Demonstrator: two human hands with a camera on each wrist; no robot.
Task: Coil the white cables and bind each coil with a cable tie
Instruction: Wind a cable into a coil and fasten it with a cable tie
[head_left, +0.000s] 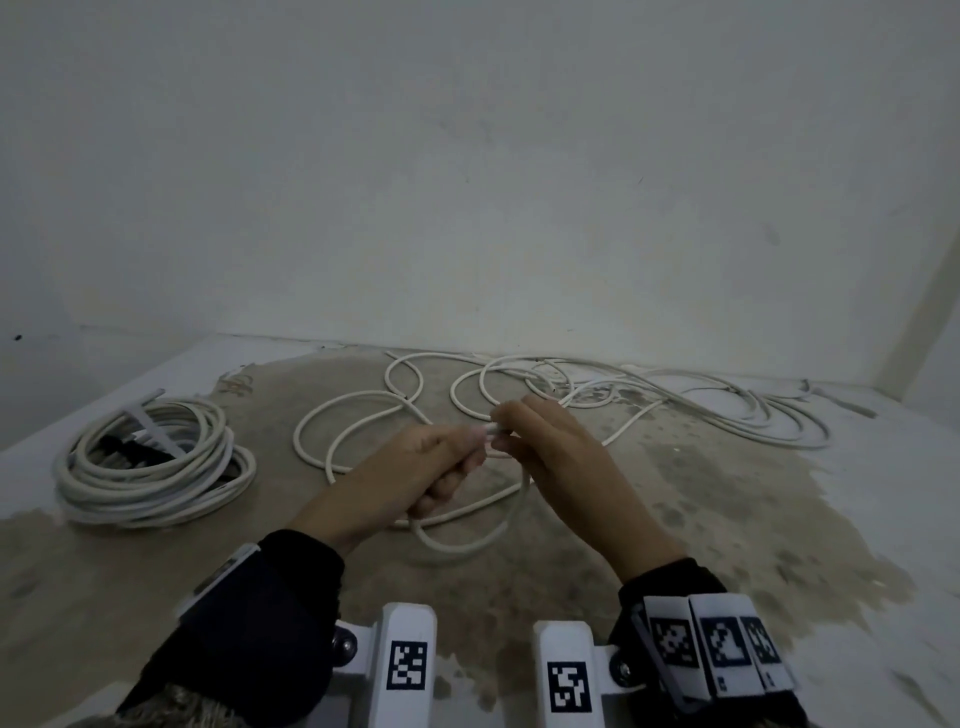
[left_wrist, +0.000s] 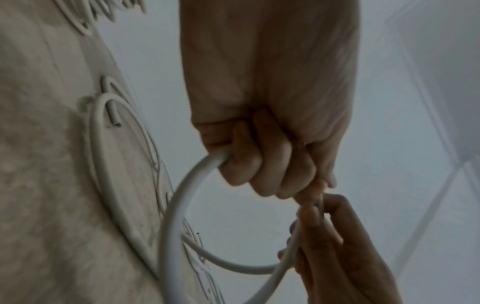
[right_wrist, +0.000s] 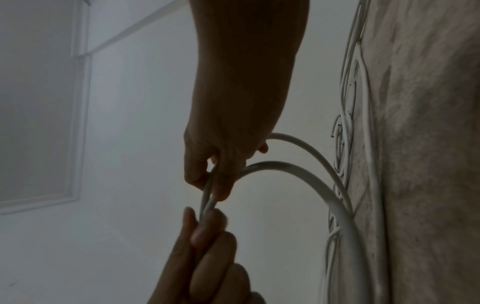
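Fingers (head_left: 470, 457) curled around white cable (head_left: 467, 543)

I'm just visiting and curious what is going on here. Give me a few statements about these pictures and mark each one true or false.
1. Both hands hold the same white cable. True: the left hand grips the cable and the right hand pinches it.
2. A finished coil lies on the floor to the person's right. False: the coil lies to the left.
3. Loose cable lies spread out on the floor beyond the hands. True: the loose cable runs in loops near the wall.
4. The hands are far apart. False: they meet, fingertips close together.
5. The held cable hangs in a loop below the hands. True.
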